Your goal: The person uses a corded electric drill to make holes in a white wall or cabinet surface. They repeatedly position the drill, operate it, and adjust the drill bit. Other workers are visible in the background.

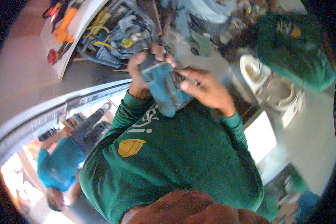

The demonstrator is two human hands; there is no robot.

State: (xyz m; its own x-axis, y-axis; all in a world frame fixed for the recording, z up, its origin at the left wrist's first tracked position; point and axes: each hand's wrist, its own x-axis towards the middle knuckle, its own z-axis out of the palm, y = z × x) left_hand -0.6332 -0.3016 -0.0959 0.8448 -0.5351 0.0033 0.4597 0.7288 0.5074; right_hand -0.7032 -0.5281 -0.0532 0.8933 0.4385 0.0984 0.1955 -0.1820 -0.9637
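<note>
A teal and dark power tool (162,89), its exact kind unclear, is held up in front of my chest. My left hand (139,72) wraps around its far end, with the thumb side and fingertips showing about the dark top part. On its right side, my right hand (209,87) grips with thumb and bent fingers near a dark, slim part. Motion blur hides the fine detail there. Both of my forearms are in green sleeves.
Beyond my hands stands a crate (100,61) heaped with grey and yellow tools. An orange tool (65,26) lies on a pale surface at far left. White toilet-like fixtures (255,72) and a dark green cloth item (295,56) are at right. A person in a teal shirt (61,162) is lower left.
</note>
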